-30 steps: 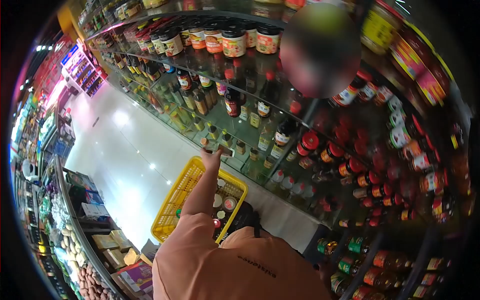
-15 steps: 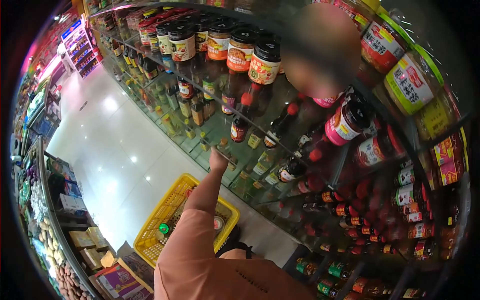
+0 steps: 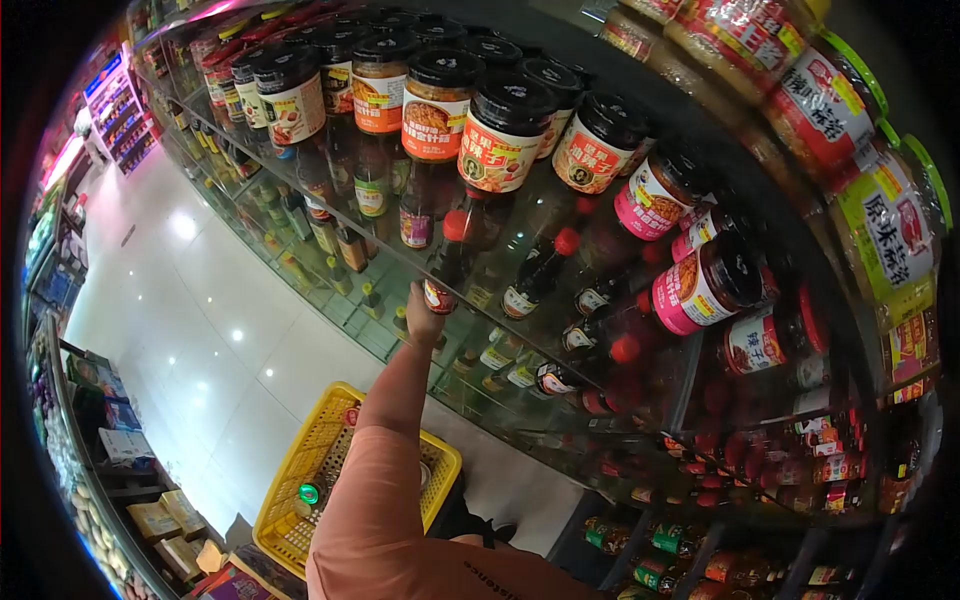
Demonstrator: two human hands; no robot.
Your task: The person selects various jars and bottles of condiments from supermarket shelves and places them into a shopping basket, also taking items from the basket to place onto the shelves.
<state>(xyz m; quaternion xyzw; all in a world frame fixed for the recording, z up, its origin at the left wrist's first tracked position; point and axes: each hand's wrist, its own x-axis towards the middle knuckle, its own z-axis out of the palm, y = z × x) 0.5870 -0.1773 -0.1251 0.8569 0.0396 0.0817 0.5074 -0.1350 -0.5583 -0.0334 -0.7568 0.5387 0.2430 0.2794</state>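
Note:
My left hand (image 3: 426, 318) reaches out to the lower glass shelf. Its fingers close around the bottom of a dark sauce bottle (image 3: 438, 296) with a red cap, seen partly behind the shelf edge above. Some of the fingers are hidden. Beside it stand more bottles, among them a red-capped dark bottle (image 3: 525, 295) to the right and a purple-labelled bottle (image 3: 415, 228) to the left. My right hand is out of the frame. Below my left arm, a yellow basket (image 3: 283, 500) holds a green-lidded container (image 3: 308, 494).
On the upper shelf are black-lidded jars (image 3: 438, 115), with pink-labelled jars (image 3: 705, 290) further right. Large green-lidded jars (image 3: 885, 225) stand at the far right. The glass shelf edge (image 3: 375, 245) runs above my hand. Cardboard boxes (image 3: 165, 520) and a produce stand (image 3: 60, 430) lie left.
My left hand has moved up and right to the red-capped bottle and closed around it. The view has shifted, so the shelves and basket sit differently in the frame.

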